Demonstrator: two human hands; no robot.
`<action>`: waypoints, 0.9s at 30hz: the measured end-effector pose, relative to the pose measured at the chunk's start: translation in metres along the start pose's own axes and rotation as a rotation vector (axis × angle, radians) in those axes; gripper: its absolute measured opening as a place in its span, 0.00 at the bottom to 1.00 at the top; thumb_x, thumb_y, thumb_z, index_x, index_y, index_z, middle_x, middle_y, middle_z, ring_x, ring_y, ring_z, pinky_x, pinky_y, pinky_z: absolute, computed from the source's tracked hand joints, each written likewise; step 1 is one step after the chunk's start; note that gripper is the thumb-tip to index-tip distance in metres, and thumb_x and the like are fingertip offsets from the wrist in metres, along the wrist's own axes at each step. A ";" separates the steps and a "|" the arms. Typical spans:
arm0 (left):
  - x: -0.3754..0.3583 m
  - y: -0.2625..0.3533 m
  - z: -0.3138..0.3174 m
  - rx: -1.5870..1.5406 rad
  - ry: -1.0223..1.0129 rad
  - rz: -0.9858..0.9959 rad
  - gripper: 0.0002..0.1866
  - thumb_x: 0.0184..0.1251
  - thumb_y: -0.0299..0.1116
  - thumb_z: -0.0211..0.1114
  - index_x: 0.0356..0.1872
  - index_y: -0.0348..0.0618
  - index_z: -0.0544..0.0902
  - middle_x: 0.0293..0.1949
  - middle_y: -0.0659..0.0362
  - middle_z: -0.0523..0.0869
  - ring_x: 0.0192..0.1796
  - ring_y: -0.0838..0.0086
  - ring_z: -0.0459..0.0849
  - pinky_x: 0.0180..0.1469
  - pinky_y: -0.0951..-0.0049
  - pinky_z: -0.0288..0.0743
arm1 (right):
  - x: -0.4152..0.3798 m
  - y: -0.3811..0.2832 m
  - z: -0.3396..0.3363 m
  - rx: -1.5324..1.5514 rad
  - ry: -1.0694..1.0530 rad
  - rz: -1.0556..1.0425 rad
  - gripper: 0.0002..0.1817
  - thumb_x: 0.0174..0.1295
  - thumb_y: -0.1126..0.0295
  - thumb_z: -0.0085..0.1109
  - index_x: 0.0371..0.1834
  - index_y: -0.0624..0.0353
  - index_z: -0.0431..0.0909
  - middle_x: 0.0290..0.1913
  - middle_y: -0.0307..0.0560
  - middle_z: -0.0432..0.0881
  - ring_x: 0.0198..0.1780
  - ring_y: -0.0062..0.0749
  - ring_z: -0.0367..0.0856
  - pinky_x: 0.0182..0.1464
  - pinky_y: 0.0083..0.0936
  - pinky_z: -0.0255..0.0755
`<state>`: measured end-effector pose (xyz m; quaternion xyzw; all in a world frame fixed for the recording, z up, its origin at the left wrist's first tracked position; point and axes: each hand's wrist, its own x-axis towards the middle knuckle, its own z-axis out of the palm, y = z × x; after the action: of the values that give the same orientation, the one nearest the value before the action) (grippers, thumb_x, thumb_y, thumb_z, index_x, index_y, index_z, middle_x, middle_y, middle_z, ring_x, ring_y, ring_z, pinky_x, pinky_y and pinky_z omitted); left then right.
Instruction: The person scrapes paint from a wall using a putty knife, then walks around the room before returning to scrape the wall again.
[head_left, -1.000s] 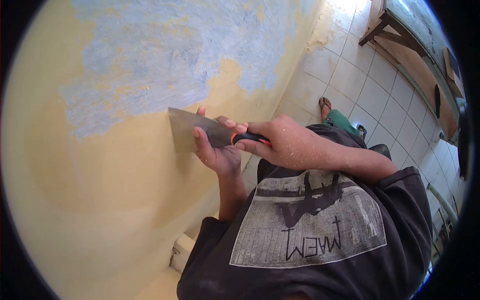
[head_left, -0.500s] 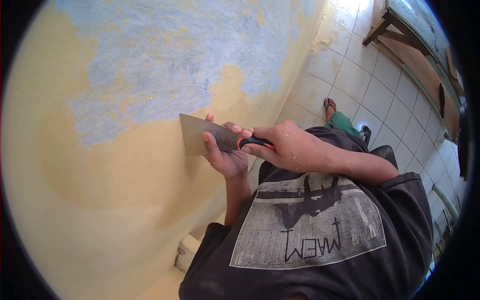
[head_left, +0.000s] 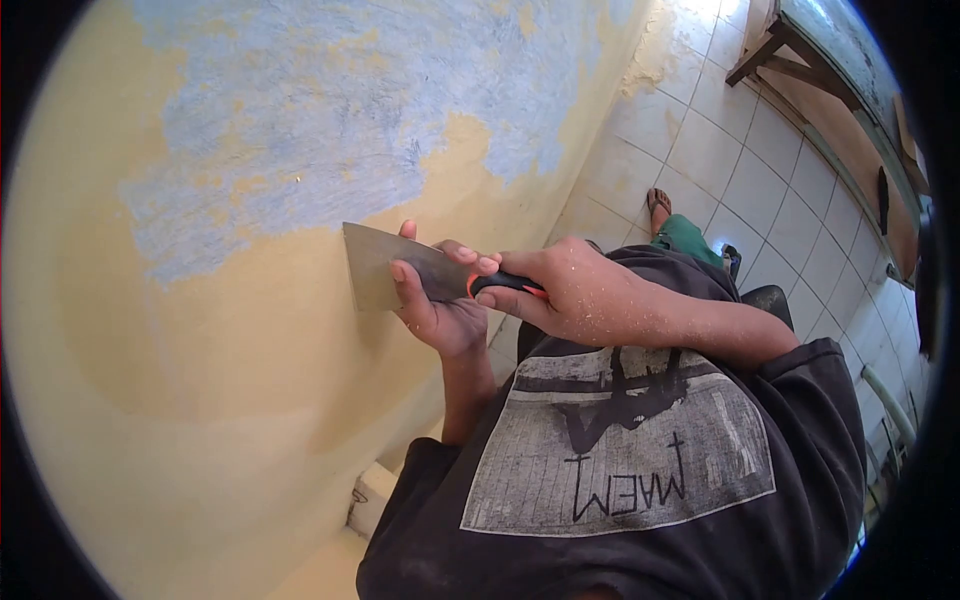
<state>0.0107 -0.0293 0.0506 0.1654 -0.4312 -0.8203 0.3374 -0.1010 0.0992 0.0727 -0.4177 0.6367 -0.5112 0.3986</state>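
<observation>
My right hand (head_left: 575, 290) is closed round the black and red handle of a broad putty knife (head_left: 375, 275), with pale crumbs stuck to the hand and forearm. My left hand (head_left: 440, 315) grips the metal blade, its thumb lying across the near face and other fingertips showing past the upper edge. The blade's wide end points left, close over the yellowish wall (head_left: 250, 330). Just above the blade is the lower border of a rough blue patch (head_left: 290, 130), where the yellow layer is gone.
White floor tiles (head_left: 705, 150), dusty along the wall's foot, lie beyond my sandalled foot (head_left: 658, 203). A wooden-legged table (head_left: 830, 60) stands at the upper right. A pale block-like ledge (head_left: 372, 497) sits low against the wall.
Both hands and the putty knife have shifted slightly left in view, with the same hold. The wall patch has also slid a little up and left as the view moved.
</observation>
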 end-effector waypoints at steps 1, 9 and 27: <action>0.000 0.000 0.000 -0.011 -0.009 -0.002 0.25 0.76 0.49 0.40 0.65 0.45 0.59 0.33 0.51 0.81 0.30 0.63 0.83 0.40 0.57 0.80 | -0.001 0.001 0.000 -0.001 0.009 0.000 0.16 0.64 0.57 0.56 0.41 0.60 0.78 0.19 0.59 0.75 0.26 0.57 0.78 0.30 0.38 0.70; 0.005 -0.008 -0.006 -0.005 -0.005 0.010 0.25 0.76 0.49 0.40 0.65 0.46 0.59 0.33 0.50 0.81 0.30 0.61 0.84 0.39 0.55 0.81 | 0.004 0.006 0.002 -0.024 0.032 -0.022 0.14 0.64 0.58 0.57 0.42 0.58 0.79 0.19 0.57 0.76 0.24 0.54 0.78 0.28 0.35 0.70; 0.003 0.003 0.001 -0.001 0.011 0.023 0.25 0.76 0.50 0.40 0.65 0.47 0.60 0.32 0.51 0.81 0.29 0.63 0.83 0.39 0.57 0.81 | 0.001 0.002 0.003 -0.024 0.031 -0.029 0.15 0.65 0.58 0.56 0.42 0.59 0.78 0.19 0.58 0.76 0.25 0.55 0.78 0.29 0.37 0.70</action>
<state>0.0087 -0.0321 0.0538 0.1646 -0.4307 -0.8157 0.3494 -0.0985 0.0978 0.0706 -0.4236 0.6430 -0.5154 0.3761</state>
